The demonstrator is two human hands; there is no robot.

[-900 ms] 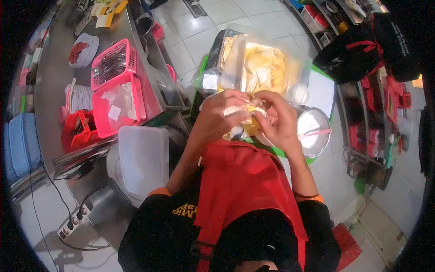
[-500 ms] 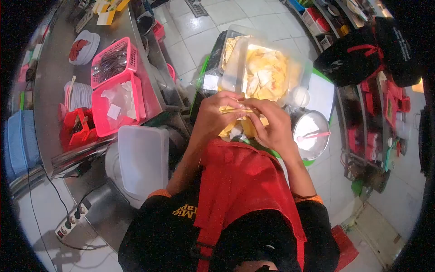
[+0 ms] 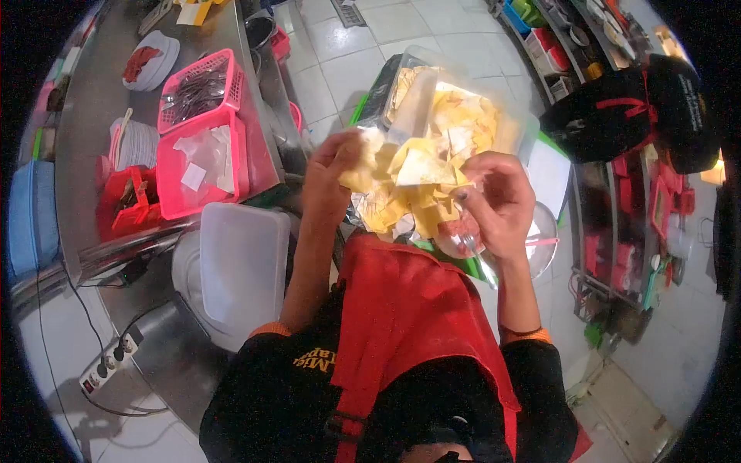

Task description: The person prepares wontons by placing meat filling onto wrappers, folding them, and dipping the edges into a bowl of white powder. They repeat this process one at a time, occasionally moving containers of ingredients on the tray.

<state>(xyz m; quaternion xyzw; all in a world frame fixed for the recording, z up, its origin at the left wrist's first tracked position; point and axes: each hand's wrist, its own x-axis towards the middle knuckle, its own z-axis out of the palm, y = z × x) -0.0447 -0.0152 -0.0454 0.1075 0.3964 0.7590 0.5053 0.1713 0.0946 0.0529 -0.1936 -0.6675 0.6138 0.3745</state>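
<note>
My left hand (image 3: pixel 330 166) is over the left side of a heap of thin, floury yellow wrappers (image 3: pixel 382 212). Its fingers close on a pale yellow wrapper (image 3: pixel 361 160), smeared by motion. On the right, my right hand (image 3: pixel 500 202) has its thumb and fingers curled at the edge of a flat yellow wrapper (image 3: pixel 424 166) lifted at an angle. Beneath that hand sits a container of reddish-brown minced filling (image 3: pixel 461 231), partly covered by the fingers. Farther ahead, a clear plastic box (image 3: pixel 513 133) holds more yellow wrappers.
A metal bowl (image 3: pixel 545 251) with a pink-handled utensil stands right of my right hand. On the left, a steel counter carries a pink basket of cutlery (image 3: pixel 202 91) and a pink bin (image 3: pixel 181 197). A translucent lid (image 3: pixel 243 262) leans by my left forearm. Shelves (image 3: pixel 590 231) line the right.
My hands were together over a small folded wrapper and have moved apart, the left leftward, the right rightward. The filling container now shows below the right hand. The view shifted slightly.
</note>
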